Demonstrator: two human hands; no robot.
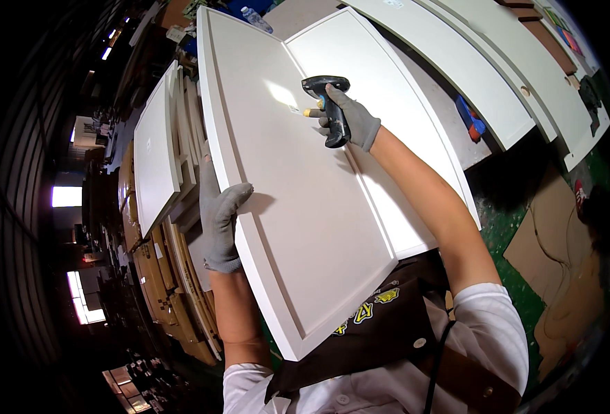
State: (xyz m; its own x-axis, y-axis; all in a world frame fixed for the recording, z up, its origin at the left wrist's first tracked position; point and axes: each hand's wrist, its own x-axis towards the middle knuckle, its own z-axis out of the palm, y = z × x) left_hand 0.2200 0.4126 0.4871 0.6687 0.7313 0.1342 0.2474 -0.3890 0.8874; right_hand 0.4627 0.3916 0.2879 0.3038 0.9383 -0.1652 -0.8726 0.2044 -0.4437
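Observation:
My left hand (220, 217), in a grey glove, is closed round the left edge of a white framed panel (284, 172), thumb over the rim. The panel stands tilted up in front of me, its recessed face turned to the right. My right hand (359, 123), also gloved, grips a black barcode scanner (336, 123) by its handle, above the panel's face. A bright patch of light and a small label (294, 109) show on that face, left of the scanner. A second white framed panel (415, 131) lies to the right, meeting the first along its lower edge.
White panels (156, 148) stand stacked at the left, over cardboard packs (154, 269). Long white boards (457, 62) lie at the upper right, with a blue and orange tool (472, 119) beside them. A plastic bottle (256, 19) stands at the back. Cardboard sheets (560, 255) cover some green floor.

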